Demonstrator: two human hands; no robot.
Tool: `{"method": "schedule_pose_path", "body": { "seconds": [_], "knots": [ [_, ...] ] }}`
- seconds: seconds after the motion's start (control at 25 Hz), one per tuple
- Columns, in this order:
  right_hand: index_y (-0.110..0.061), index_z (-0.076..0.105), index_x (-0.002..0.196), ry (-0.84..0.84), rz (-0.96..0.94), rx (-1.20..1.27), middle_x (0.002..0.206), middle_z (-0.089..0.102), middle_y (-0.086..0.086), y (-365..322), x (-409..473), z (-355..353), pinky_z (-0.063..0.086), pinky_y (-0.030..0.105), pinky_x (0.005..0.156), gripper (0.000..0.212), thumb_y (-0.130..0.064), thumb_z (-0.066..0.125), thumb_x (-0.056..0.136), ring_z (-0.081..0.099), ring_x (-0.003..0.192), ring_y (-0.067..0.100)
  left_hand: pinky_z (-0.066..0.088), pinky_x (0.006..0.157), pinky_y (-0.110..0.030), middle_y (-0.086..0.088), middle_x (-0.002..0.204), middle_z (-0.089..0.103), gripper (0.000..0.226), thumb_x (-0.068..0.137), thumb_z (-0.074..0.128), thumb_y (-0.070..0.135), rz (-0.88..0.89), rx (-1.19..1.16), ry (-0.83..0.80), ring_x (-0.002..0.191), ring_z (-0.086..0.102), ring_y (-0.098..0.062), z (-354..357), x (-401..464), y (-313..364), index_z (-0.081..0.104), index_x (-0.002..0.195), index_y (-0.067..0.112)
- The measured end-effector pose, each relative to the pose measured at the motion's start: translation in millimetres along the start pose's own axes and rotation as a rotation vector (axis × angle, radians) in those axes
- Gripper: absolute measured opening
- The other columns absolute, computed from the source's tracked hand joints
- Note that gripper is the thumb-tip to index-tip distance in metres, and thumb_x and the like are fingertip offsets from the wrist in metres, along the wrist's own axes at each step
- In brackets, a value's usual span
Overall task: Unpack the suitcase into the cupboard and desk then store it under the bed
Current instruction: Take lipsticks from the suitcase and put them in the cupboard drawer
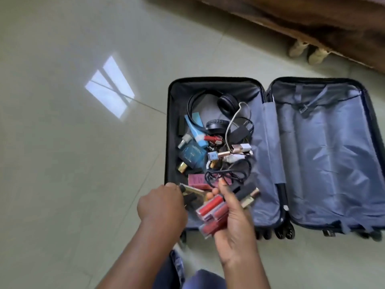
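left hand (162,203): grips gold tube (192,190) | right hand (233,222): palm-up, clutching red tubes (210,209)

One suitcase (270,155) lying open, two halves showing. One pair of black headphones (210,107) in the left half. Two hands over it: left hand (162,203), right hand (233,224). A bunch of red lip-gloss tubes (210,211) in the right hand, at least four, too blurred to count exactly. One dark blue perfume bottle (192,154). One light blue tube (196,130). One pink box (198,181). Tangled cables (229,174), number unclear. Two shoes (308,52) under the bed edge
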State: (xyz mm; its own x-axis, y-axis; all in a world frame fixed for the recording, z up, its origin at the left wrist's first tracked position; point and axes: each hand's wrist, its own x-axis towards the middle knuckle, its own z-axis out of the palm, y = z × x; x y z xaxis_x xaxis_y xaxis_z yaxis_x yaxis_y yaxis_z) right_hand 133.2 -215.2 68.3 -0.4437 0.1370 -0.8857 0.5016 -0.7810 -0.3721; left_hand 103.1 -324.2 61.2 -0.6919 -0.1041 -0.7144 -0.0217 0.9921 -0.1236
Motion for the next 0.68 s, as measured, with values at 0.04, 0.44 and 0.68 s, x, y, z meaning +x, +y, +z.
{"method": "schedule_pose_path", "body": {
  "seconds": [0.04, 0.44, 0.68],
  "knots": [
    [-0.011, 0.065, 0.073, 0.028, 0.011, 0.003, 0.062, 0.064, 0.003, 2.1, -15.3, 1.7, 0.050, 0.024, 0.045, 0.014, -0.016, 0.074, 0.065, 0.061, 0.050, 0.011, 0.036, 0.073, -0.027, -0.002, 0.123, 0.058, 0.036, 0.090, 0.055, 0.034, 0.000, -0.019, -0.043, 0.113, 0.057, -0.023, 5.3, -9.5, -1.0, 0.048, 0.121, 0.017],
    [-0.014, 0.062, 0.071, -0.113, -0.398, -0.138, 0.060, 0.064, 0.003, -151.2, -390.3, 6.7, 0.052, 0.025, 0.050, 0.019, 0.002, 0.063, 0.080, 0.063, 0.052, 0.012, 0.048, 0.044, -0.021, -0.006, 0.052, 0.055, 0.027, 0.068, 0.074, 0.029, 0.170, -1.921, -0.320, 0.041, 0.055, -0.015, -176.1, -356.3, -27.6, 0.055, 0.072, 0.009],
    [-0.014, 0.061, 0.065, -0.271, -0.318, 0.014, 0.066, 0.057, 0.005, -166.7, -639.0, -69.1, 0.050, 0.037, 0.067, 0.013, -0.008, 0.062, 0.077, 0.059, 0.054, 0.014, 0.044, 0.040, -0.019, -0.008, 0.061, 0.059, 0.033, 0.051, 0.088, 0.034, 0.620, -1.748, -0.281, 0.039, 0.051, -0.013, -258.0, -587.8, -38.7, 0.067, 0.063, 0.012]
  ]
}}
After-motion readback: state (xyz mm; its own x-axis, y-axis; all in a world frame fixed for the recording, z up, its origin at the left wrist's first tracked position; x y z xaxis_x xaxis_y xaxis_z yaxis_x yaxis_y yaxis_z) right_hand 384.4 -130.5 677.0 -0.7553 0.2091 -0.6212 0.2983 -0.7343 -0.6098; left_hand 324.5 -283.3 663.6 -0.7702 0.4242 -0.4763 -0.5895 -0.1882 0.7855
